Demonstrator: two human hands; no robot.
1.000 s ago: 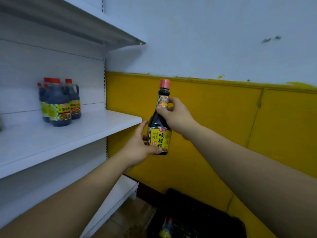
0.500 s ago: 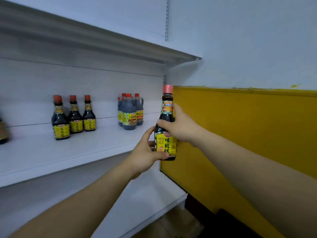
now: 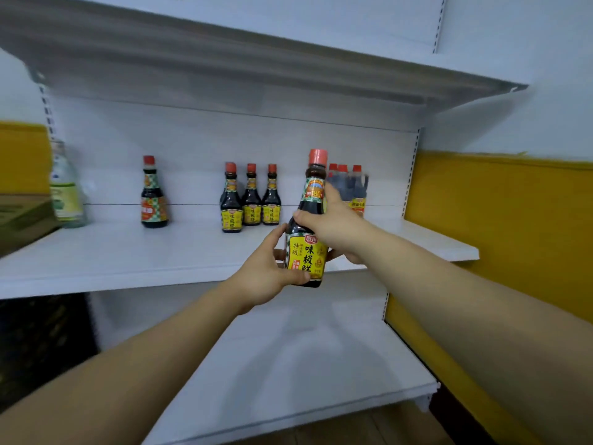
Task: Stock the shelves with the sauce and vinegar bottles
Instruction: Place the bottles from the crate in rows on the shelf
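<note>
Sauce bottle [image 3: 306,252] upright, in the air before the shelf [image 3: 128,261]
Matching row [image 3: 252,200] behind, likely its destination; left hand [image 3: 266,274] curls round the base, steadying it; right hand [image 3: 337,226] clasps the shoulder, probably bearing the weight.

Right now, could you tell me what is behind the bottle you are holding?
Behind the held bottle, red-capped jugs stand on the middle shelf. The bottle and right hand cover their lower parts, so their number is unclear.
</note>
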